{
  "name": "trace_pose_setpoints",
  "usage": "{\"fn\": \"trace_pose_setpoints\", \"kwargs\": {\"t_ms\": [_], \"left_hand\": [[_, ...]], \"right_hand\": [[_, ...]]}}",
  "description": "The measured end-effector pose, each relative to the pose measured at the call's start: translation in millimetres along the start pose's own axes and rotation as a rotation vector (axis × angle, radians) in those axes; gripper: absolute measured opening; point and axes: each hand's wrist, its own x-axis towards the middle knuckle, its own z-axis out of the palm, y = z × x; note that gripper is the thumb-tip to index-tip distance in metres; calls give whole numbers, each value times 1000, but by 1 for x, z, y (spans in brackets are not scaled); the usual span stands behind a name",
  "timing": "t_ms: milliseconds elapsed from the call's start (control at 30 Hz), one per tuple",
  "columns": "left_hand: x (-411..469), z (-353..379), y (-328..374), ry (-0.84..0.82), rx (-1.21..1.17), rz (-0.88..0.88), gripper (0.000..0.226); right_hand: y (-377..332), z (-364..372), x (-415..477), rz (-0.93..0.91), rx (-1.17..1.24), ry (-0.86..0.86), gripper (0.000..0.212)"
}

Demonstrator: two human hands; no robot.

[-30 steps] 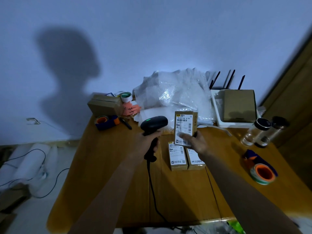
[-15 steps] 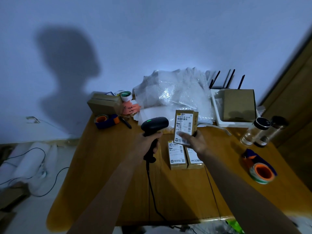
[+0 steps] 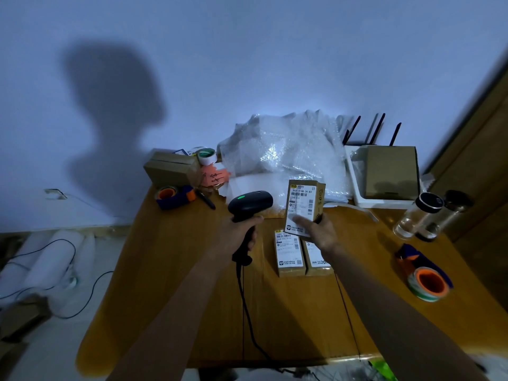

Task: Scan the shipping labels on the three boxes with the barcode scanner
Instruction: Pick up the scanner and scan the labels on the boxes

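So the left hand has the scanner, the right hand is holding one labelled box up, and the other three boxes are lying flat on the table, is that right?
Not quite: the head view shows only two boxes flat on the table, side by side, not three. The rest holds: the left hand grips the scanner, and the right hand holds one labelled box up.

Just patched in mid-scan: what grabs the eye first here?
The left hand grips a black scanner at table centre, beside a labelled box held upright by the right hand. Two more boxes lie flat just below it. A big shadow darkens the wall.
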Motion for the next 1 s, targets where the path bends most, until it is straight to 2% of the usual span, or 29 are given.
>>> {"fn": "trace_pose_setpoints", "kwargs": {"t_ms": [100, 200, 267, 367, 433, 500, 633, 800, 1000], "left_hand": [[2, -2, -2, 1, 4, -9, 27], [4, -3, -4, 6, -19, -16, 25], [5, -5, -5, 7, -46, -18, 23], [4, -9, -8, 30, -60, -16, 23], [1, -13, -11, 39, -84, -35, 20], [-2, -18, -14, 62, -115, -57, 15], [-3, -28, -22, 139, -154, -123, 12], [-2, -45, -40, 193, -171, -185, 18], [-5, -58, -54, 263, -178, -211, 18]], "right_hand": [[1, 0, 0, 5, -7, 7, 75], [0, 2, -2, 6, -18, 4, 72], [-2, 6, -4, 18, -43, -16, 61], [-2, 13, -9, 60, -67, -65, 32], [1, 19, -9, 84, -64, -86, 27], [6, 26, -9, 138, -35, -107, 33], [23, 39, -8, 252, -35, -119, 74], [41, 60, -14, 365, -127, -156, 64], [63, 86, -16, 464, -56, -192, 54]]}}
